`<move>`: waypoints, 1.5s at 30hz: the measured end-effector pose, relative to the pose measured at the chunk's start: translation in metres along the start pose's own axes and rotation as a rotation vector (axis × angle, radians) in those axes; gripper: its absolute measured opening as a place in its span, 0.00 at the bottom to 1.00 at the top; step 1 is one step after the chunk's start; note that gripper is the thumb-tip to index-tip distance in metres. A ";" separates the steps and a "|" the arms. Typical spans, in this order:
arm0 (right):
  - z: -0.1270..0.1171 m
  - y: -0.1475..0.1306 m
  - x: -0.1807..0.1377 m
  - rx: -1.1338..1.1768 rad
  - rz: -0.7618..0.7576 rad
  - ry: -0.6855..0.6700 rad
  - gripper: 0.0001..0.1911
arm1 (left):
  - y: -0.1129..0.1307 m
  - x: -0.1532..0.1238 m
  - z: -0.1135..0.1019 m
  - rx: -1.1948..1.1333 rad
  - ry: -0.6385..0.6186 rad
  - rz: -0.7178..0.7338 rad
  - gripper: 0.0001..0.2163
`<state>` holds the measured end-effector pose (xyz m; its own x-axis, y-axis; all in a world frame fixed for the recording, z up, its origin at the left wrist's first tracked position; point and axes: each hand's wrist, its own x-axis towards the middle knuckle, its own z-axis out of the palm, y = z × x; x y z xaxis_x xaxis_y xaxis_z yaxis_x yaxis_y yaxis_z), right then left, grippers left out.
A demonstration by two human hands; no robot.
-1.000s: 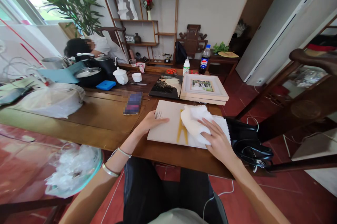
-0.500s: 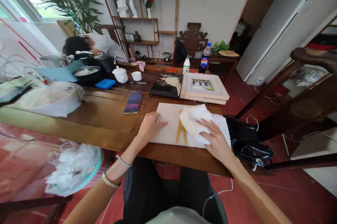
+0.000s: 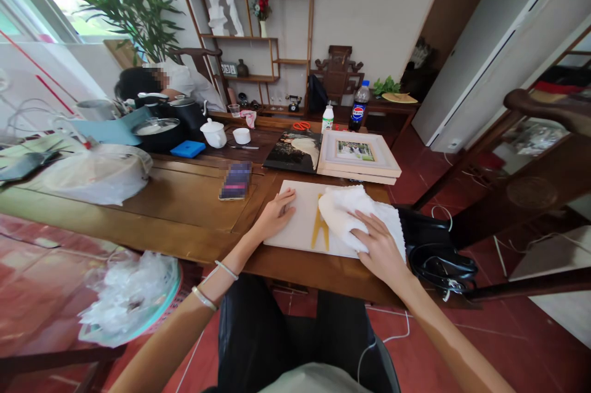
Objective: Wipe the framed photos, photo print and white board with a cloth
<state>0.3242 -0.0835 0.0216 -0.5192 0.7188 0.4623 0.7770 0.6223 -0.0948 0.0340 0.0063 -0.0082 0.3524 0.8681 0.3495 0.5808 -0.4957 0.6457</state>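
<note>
A pale flat board lies on the wooden table before me, with a yellow A-shaped piece on its face. My left hand rests on the board's left side, fingers stretched out and holding nothing. On the right half, my right hand grips a bunched white towel, its fingers curled over the folds. Part of the towel spreads flat to the right and covers that side of the board. The palm side of my right hand is hidden.
Behind the board are a white picture frame, a dark photo print and a cola bottle. A phone lies to the left. A plastic-lined bin stands below; a black bag sits right. A person is across the table.
My left hand has slid forward along the board's left side and now covers the small printed mark seen there before. My right hand and the towel have hardly moved.
</note>
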 end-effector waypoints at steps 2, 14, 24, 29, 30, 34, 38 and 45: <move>0.000 -0.002 0.000 -0.014 -0.002 -0.008 0.25 | -0.003 -0.001 0.000 -0.001 0.001 0.014 0.21; -0.014 0.026 0.041 -0.113 -0.026 0.126 0.20 | -0.011 -0.001 0.007 0.033 0.069 0.032 0.20; 0.004 0.030 0.048 0.003 -0.023 -0.222 0.23 | -0.006 -0.001 0.004 0.067 0.056 0.014 0.20; -0.029 -0.009 0.012 0.053 -0.079 -0.304 0.26 | -0.004 -0.001 0.004 0.056 0.067 0.000 0.20; -0.033 -0.016 0.007 0.072 -0.076 -0.310 0.26 | -0.003 -0.001 0.003 0.057 0.065 0.002 0.20; -0.034 -0.022 0.004 0.110 -0.046 -0.284 0.20 | -0.004 -0.001 0.002 0.064 0.052 0.026 0.20; -0.014 0.006 0.030 0.080 -0.028 -0.215 0.16 | -0.006 -0.001 0.002 0.057 0.059 0.031 0.20; 0.008 0.031 0.054 -0.008 0.025 -0.184 0.17 | -0.005 0.000 0.000 0.041 0.035 0.016 0.20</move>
<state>0.3176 -0.0234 0.0366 -0.5557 0.7788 0.2910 0.7927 0.6019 -0.0970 0.0314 0.0082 -0.0117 0.3367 0.8600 0.3835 0.6052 -0.5097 0.6115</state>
